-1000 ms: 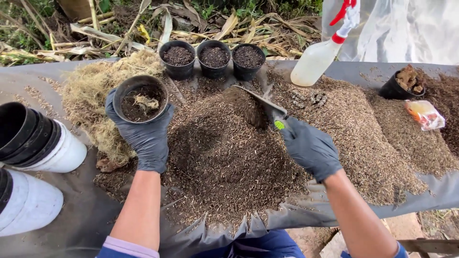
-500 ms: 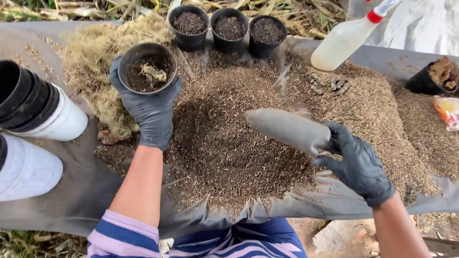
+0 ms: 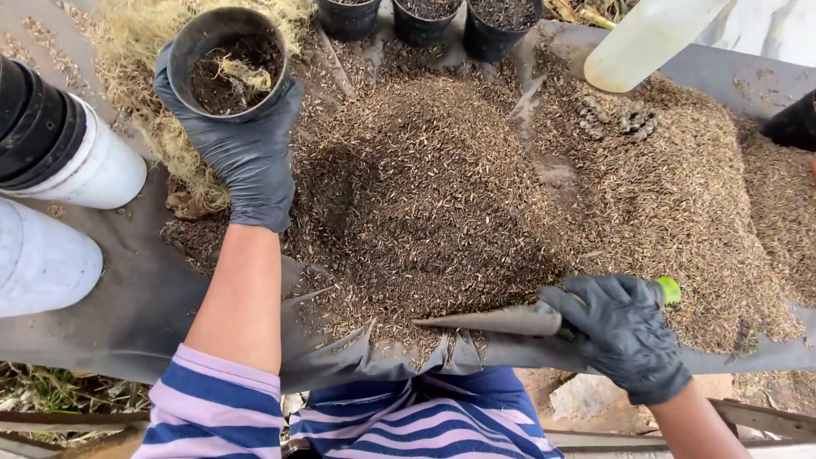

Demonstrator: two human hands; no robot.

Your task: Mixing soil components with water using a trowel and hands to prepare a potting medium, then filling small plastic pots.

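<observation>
Three small black pots (image 3: 421,19) along the top edge are cut off, only their lower halves showing, and a pale plastic bottle (image 3: 648,38) at upper right loses its top beyond the frame; a dark object at the far right edge is too cropped to identify. The black plastic pot (image 3: 228,61) sits at upper left, above the grey sheet (image 3: 136,297) covering the table, partly filled with dark soil and a tuft of pale, dry fibre. The left hand (image 3: 242,140), in a black glove, cups the pot from below — fingers wrapped around its wall, forearm bare, a striped blue and lilac sleeve at the elbow. A broad mound of brown husk mix (image 3: 442,195) fills the middle of the sheet. The right hand (image 3: 625,331), also gloved in black, grips the green handle of a trowel (image 3: 501,321) with fingers curled tight; the grey blade lies nearly flat, pointing left, at the near edge of the mound. Stacked black pots inside white containers (image 3: 76,161) stand at far left
</observation>
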